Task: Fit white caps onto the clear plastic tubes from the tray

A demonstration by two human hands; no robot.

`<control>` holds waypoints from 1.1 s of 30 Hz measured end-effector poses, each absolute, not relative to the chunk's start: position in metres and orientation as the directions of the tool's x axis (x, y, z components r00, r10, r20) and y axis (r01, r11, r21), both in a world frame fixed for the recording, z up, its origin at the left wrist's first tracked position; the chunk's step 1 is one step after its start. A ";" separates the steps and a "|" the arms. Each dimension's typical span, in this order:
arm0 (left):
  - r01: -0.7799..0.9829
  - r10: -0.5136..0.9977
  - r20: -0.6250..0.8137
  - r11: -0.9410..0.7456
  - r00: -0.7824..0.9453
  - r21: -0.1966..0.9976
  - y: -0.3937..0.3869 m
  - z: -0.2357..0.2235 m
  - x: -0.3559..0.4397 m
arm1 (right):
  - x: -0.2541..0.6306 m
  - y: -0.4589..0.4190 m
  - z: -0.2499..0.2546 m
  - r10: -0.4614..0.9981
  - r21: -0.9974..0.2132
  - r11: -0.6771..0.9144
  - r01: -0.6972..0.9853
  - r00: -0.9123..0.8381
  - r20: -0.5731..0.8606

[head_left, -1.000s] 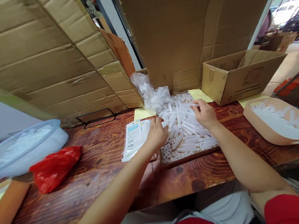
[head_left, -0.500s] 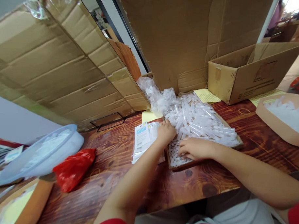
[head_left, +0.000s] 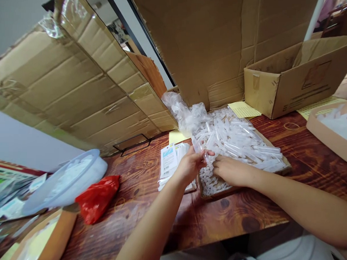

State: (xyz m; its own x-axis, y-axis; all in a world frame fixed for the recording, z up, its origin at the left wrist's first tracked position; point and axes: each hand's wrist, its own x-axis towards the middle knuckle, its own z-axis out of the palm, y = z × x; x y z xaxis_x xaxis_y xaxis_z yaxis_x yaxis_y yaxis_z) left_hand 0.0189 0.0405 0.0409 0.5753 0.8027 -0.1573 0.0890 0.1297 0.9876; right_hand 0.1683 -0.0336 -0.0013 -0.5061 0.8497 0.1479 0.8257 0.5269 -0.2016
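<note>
My left hand (head_left: 191, 163) is closed around a clear plastic tube (head_left: 197, 144), held tilted above the left side of a shallow cardboard tray (head_left: 220, 193). My right hand (head_left: 227, 170) rests in the tray's near part with curled fingers among small white plastic pieces (head_left: 210, 182); what its fingertips grip is hidden. Many more clear tubes (head_left: 232, 137) are heaped across the rest of the tray. Left of my left hand lies a stack of printed card packets (head_left: 168, 162).
Crumpled clear plastic bags (head_left: 188, 115) lie behind the tray. A cardboard box (head_left: 303, 81) and a tan bin (head_left: 330, 129) stand to the right. On the left are a red plastic bag (head_left: 97, 199), a translucent blue basin (head_left: 92, 172) and a thin black wire stand (head_left: 133, 143).
My left hand has lifted from the tray's left edge and turned, now showing a clear tube in its fingers. My right hand stays in the small white pieces. The view has shifted slightly.
</note>
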 end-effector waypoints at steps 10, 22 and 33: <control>-0.343 0.831 -0.169 0.393 0.531 0.853 0.025 0.004 -0.005 | 0.196 -0.022 0.002 0.790 -0.564 0.568 0.599 -0.207 0.577; -0.459 0.835 -0.165 0.441 0.525 0.771 0.019 0.002 -0.004 | 0.166 -0.036 0.003 0.587 -0.359 0.689 0.630 -0.193 0.786; -0.209 0.773 -0.073 0.259 0.630 0.943 0.025 -0.004 -0.013 | 0.186 -0.039 0.017 0.790 -0.647 0.579 0.496 -0.144 0.596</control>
